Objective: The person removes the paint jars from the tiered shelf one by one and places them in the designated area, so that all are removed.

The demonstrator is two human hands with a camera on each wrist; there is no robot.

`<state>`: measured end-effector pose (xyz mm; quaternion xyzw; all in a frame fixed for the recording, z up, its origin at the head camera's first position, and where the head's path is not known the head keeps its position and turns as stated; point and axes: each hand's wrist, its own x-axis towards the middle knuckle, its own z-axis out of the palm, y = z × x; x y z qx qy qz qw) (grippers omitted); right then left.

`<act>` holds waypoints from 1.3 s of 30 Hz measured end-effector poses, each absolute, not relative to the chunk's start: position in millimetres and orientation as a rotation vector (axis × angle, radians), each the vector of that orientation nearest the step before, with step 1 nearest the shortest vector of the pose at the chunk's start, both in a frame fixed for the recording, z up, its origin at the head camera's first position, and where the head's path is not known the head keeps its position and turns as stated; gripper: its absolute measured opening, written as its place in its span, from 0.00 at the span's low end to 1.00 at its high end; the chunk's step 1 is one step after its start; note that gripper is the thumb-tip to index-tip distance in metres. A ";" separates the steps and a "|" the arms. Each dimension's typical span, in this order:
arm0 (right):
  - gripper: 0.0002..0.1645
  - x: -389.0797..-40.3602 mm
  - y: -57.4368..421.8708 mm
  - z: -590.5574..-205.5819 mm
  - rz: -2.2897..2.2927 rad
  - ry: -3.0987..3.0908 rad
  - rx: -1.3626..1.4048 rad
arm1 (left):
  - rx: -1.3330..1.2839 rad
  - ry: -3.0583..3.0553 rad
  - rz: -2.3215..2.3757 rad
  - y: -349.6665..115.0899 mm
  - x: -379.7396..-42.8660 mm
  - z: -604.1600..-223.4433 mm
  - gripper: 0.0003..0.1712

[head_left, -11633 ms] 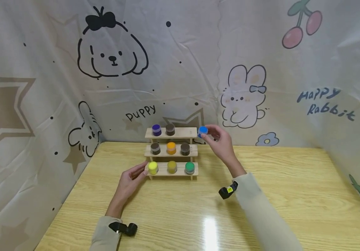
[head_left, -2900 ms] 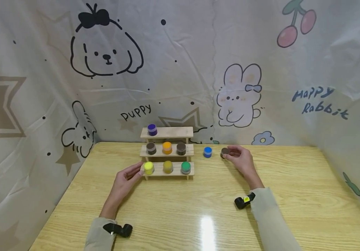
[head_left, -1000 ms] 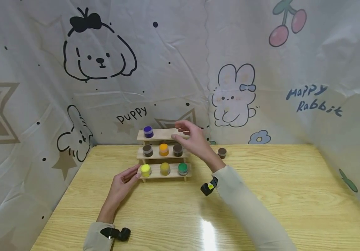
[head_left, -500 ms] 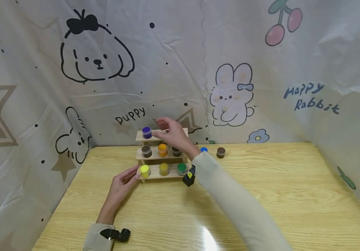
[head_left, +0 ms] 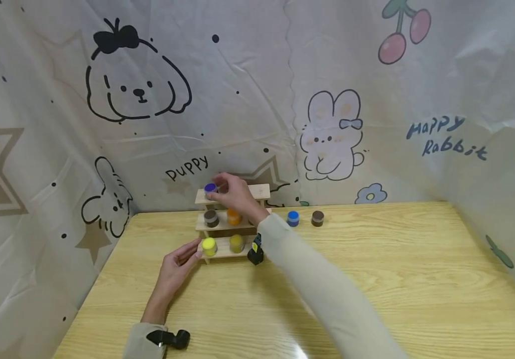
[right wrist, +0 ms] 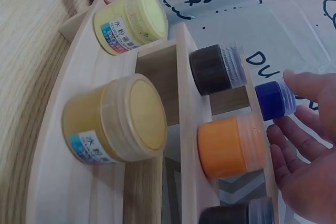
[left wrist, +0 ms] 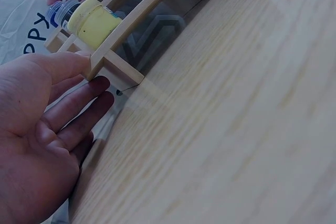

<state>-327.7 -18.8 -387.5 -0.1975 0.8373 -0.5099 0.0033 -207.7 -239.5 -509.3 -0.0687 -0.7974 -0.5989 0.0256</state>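
Left of centre in the frame, the right hand (head_left: pixel 237 195) pinches the purple jar (head_left: pixel 210 188) between thumb and fingertips (light, rigid, slick, I'd guess; best held round its sides); the left hand (head_left: pixel 173 268) pinches the rack (head_left: pixel 259 190).

Cloth (head_left: pixel 257 119), left of right hand (head_left: pixel 237 194): "Puppy"
Cloth, well right of it: "Happy Rabbit"
Yellow jar (right wrist: pixel 131 22), near left hand (head_left: pixel 175 268): "水粉画…"
Ochre jar (right wrist: pixel 113 119): "水粉…"

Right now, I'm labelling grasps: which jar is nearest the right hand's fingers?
The purple jar, left end of the top shelf; it's the only jar visible on that shelf.
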 end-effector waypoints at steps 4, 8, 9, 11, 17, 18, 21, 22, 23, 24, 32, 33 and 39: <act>0.26 -328.5 -21.3 -389.6 -1.593 2.643 -0.585 | -0.203 -2.470 -1.841 -239.4 -207.0 -511.1 0.27; 0.22 -328.8 -23.3 -388.2 -1.595 2.660 -0.551 | -0.216 -2.466 -1.824 -238.6 -207.6 -510.5 0.27; 0.21 -328.9 -23.7 -387.9 -1.592 2.667 -0.545 | -0.219 -2.461 -1.829 -238.2 -207.5 -510.0 0.27; 0.20 -328.7 -24.2 -387.1 -1.584 2.675 -0.535 | -0.225 -2.461 -1.821 -237.8 -207.2 -509.4 0.27; 0.20 -326.3 -23.8 -383.9 -1.575 2.685 -0.527 | -0.219 -2.452 -1.831 -238.5 -206.7 -508.9 0.27; 0.19 -325.4 -23.1 -383.1 -1.576 2.686 -0.530 | -0.212 -2.449 -1.838 -238.8 -206.9 -509.1 0.27; 0.19 -322.2 -19.4 -380.5 -1.592 2.676 -0.546 | -0.206 -2.459 -1.837 -240.3 -207.4 -509.9 0.27; 0.19 -320.7 -17.8 -379.3 -1.598 2.672 -0.553 | -0.202 -2.463 -1.834 -240.8 -207.6 -510.4 0.27; 0.19 -319.1 -15.9 -378.1 -1.609 2.664 -0.562 | -0.198 -2.466 -1.834 -241.1 -207.8 -510.9 0.27; 0.19 -317.7 -13.9 -377.2 -1.619 2.658 -0.570 | -0.197 -2.471 -1.831 -241.4 -208.1 -511.4 0.27; 0.19 -306.9 8.6 -373.8 -1.700 2.658 -0.603 | -0.199 -2.459 -1.844 -240.2 -207.8 -510.2 0.28; 0.20 -306.0 12.0 -374.1 -1.710 2.663 -0.613 | -0.199 -2.456 -1.844 -240.3 -207.8 -510.4 0.27; 0.19 -298.6 34.0 -373.3 -1.797 2.659 -0.636 | -0.218 -2.447 -1.851 -241.0 -207.6 -511.1 0.27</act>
